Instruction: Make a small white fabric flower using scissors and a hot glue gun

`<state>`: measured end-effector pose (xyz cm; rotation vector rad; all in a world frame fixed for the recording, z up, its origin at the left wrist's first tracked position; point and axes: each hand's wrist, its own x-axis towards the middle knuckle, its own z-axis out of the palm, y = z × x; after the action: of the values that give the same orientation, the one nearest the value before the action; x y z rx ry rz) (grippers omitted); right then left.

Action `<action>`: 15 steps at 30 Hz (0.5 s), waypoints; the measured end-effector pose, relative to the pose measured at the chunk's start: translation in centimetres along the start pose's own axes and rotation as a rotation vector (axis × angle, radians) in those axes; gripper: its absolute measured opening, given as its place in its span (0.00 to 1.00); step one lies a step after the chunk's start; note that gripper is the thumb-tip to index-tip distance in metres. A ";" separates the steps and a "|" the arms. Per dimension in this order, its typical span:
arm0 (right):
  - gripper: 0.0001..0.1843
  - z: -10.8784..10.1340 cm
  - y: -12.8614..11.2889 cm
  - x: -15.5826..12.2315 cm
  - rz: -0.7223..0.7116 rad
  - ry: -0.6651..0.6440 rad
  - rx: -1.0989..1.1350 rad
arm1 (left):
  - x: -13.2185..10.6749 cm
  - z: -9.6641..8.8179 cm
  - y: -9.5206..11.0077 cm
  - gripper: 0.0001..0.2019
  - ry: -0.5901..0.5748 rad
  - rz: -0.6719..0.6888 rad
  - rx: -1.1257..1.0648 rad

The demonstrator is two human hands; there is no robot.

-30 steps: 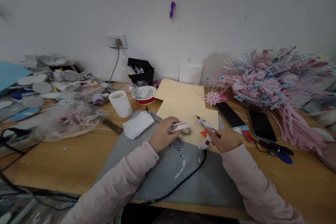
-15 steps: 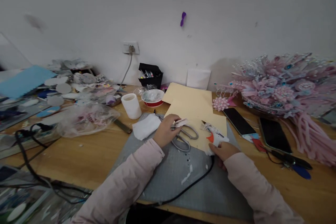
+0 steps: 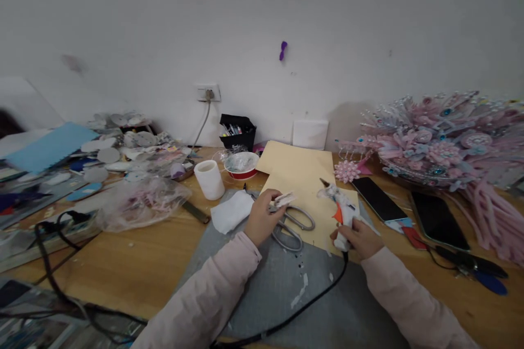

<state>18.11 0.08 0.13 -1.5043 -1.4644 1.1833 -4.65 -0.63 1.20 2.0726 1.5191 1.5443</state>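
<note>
My right hand point(image 3: 360, 237) is wrapped round the grip of a white hot glue gun point(image 3: 344, 210) with an orange trigger. The gun's nozzle points up and away, above cream card sheets point(image 3: 305, 174), and its black cord runs down toward me. Between the fingertips of my left hand point(image 3: 264, 215) is a small, flat, whitish piece point(image 3: 285, 198); its kind is unclear. Just right of that hand lie grey-handled scissors point(image 3: 295, 229), their blades hidden. A white cloth or tissue point(image 3: 232, 211) rests left of the hand on the grey mat point(image 3: 278, 289).
A white roll point(image 3: 209, 180), a red-rimmed bowl point(image 3: 242, 166) and a black pen box point(image 3: 237, 131) stand behind. Two phones point(image 3: 379, 199) and a pink beaded headdress point(image 3: 442, 142) occupy the right. Scraps, a plastic bag point(image 3: 143, 202) and a power strip point(image 3: 49, 240) crowd the left.
The glue gun has been lifted off the card and tipped more upright in my right hand. My left hand keeps its hold on the whitish piece. The whole view has shifted slightly.
</note>
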 end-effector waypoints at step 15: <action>0.13 2.1 -1.5 -3.6 -0.117 -0.262 0.942 | -0.2 0.0 0.0 0.08 -0.124 0.031 0.033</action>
<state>15.82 -3.60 1.31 -0.6260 -0.8831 1.7020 -4.64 -0.80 1.10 2.1762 1.4854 1.3804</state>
